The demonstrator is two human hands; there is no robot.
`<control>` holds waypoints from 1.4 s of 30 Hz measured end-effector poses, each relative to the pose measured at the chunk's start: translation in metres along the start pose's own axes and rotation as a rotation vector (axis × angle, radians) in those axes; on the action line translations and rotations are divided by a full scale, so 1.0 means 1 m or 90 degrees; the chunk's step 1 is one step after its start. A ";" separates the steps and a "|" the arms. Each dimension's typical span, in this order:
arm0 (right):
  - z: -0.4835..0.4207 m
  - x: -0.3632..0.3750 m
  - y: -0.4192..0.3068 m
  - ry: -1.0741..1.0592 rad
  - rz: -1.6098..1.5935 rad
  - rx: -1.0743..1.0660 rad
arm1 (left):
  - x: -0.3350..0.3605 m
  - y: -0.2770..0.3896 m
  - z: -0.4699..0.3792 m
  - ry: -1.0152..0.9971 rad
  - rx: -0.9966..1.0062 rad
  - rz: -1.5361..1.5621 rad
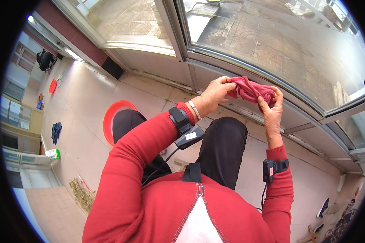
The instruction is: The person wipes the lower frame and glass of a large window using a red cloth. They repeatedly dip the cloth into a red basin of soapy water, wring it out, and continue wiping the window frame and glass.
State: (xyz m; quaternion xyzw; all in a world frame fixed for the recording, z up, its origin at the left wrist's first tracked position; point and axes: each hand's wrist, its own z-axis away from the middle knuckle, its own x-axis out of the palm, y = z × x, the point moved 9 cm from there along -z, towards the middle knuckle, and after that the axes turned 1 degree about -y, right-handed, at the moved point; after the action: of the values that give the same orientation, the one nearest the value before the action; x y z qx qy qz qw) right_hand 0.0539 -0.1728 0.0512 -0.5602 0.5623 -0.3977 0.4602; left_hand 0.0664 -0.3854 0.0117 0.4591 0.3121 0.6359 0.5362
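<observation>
A crumpled dark-pink cloth [250, 90] is stretched between my two hands, in front of the lower frame of a glazed metal partition. My left hand [214, 94] pinches its left end between thumb and fingers. At the other end, my right hand [272, 111] grips a bunched fold. Behind the cloth runs the metal rail [287, 88] under a large window pane [267, 48]; whether the cloth touches it I cannot tell. A red plastic basin [109, 123] is on the floor beside my left knee, partly hidden by it.
A straw broom [79, 194], a dark cloth [56, 133], a green-and-white package [53, 154] and another red basin [52, 86] are on the tiled floor to the left. One person [45, 60] crouches far left; another [340, 218] is at lower right. A wooden piece [181, 163] shows between my legs.
</observation>
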 end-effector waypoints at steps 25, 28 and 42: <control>-0.057 0.217 0.022 -0.474 0.754 -0.782 | -0.233 0.015 0.016 0.319 0.157 0.336; -0.041 0.117 0.005 -0.413 0.791 -0.770 | -0.223 0.017 0.026 0.259 0.116 0.367; -0.046 0.170 0.014 -0.358 0.752 -0.773 | -0.207 0.010 0.007 0.201 0.122 0.309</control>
State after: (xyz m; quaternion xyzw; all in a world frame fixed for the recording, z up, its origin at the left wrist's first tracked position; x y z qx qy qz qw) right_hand 0.0145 -0.3450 0.0378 -0.4034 0.7392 0.4226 0.3350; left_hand 0.0697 -0.5886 -0.0282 0.4647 0.3312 0.7764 0.2674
